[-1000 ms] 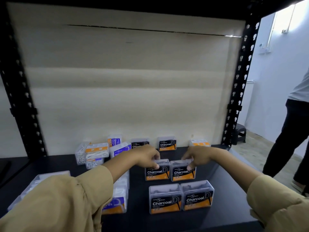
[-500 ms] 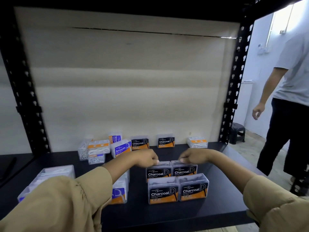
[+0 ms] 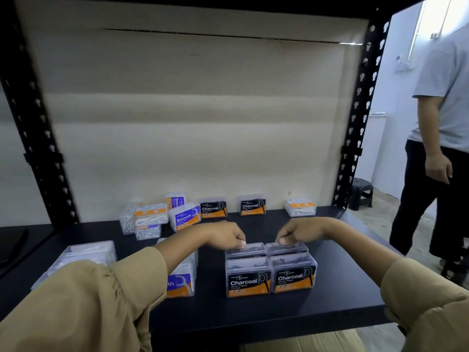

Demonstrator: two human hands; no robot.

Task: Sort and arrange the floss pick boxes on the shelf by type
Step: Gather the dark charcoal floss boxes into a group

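**Shelf board** (image 3: 253,313): black and matt. Its near edge runs just in front of the Charcoal block. The right edge slants away past my right forearm to the right upright (image 3: 360,110). There is bare board to the right of the block, and a bare strip between the block and the far row. The left upright (image 3: 38,123) stands far left, and a beige back panel (image 3: 190,123) closes the far side.

**Item 1, Charcoal block:** four clear boxes set two by two with sides touching, right of centre and near the front.
- The near-left box (image 3: 247,276) and near-right box (image 3: 294,273) turn their black-and-orange labels toward me.
- The rear-left box (image 3: 245,250) and rear-right box (image 3: 286,247) sit directly behind them, with little but their lids showing.

**My left hand** (image 3: 225,236): fingers curled, pinching the far top edge of the rear-left box.

**My right hand** (image 3: 299,231): fingers curled likewise on the rear-right box, thumb on the lid.

**Item 2, far row by the panel:** two upright Charcoal boxes (image 3: 213,207) (image 3: 252,205) standing apart, and a white-and-orange box (image 3: 300,207) far right.

**Item 3, left side:**
- A tilted Smooth box (image 3: 184,216), blue and orange, lies beside a heap of clear boxes (image 3: 144,218) holding white picks.
- A near Smooth box (image 3: 181,280) is partly behind my left sleeve.
- A large clear box (image 3: 83,255) sits near left.

**Beyond the right edge:** a standing person (image 3: 444,123) and a dark stool (image 3: 361,191).
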